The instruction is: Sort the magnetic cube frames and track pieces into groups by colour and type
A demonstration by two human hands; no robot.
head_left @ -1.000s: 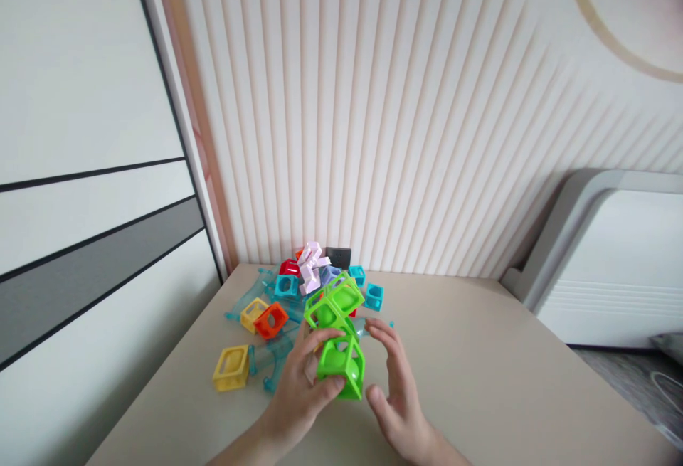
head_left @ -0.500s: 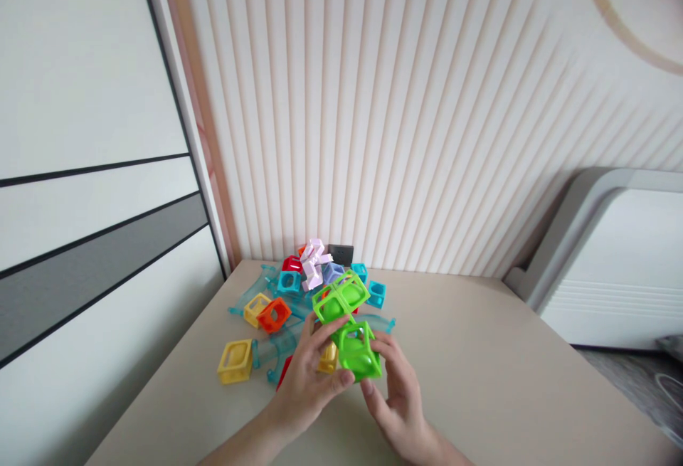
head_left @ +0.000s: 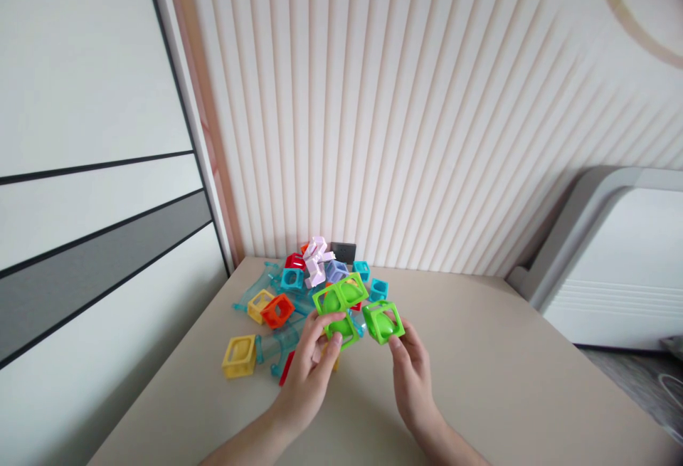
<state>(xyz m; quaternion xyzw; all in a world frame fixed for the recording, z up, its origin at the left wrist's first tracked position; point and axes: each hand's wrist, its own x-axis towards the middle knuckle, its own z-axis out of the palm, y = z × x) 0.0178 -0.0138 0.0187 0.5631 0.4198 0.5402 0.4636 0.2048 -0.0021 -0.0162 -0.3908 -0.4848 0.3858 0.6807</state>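
Note:
My left hand (head_left: 308, 366) grips a joined group of green block frames (head_left: 341, 295), its thumb and fingers pinching the lowest one. To the right of it, my right hand (head_left: 413, 373) pinches a single green cube block (head_left: 383, 322) by its right side. A small gap lies between this cube and the joined group. Each green block has open sides and a curved green surface inside. Both hands are above the table, and the left one partly covers a red piece (head_left: 287, 366) and a yellow piece behind it.
Loose pieces lie behind and left of my hands: yellow blocks (head_left: 240, 356), an orange block (head_left: 278, 311), teal blocks (head_left: 292, 279) and clear blue chutes (head_left: 277, 343). Lilac pieces (head_left: 316, 267) and a black box (head_left: 343, 252) are near the ribbed wall (head_left: 373, 110). A white cabinet (head_left: 96, 238) borders the left.
The single green cube has come away from the joined group, moving right and up in my right hand. My left hand still holds the joined group, its thumb now higher on it.

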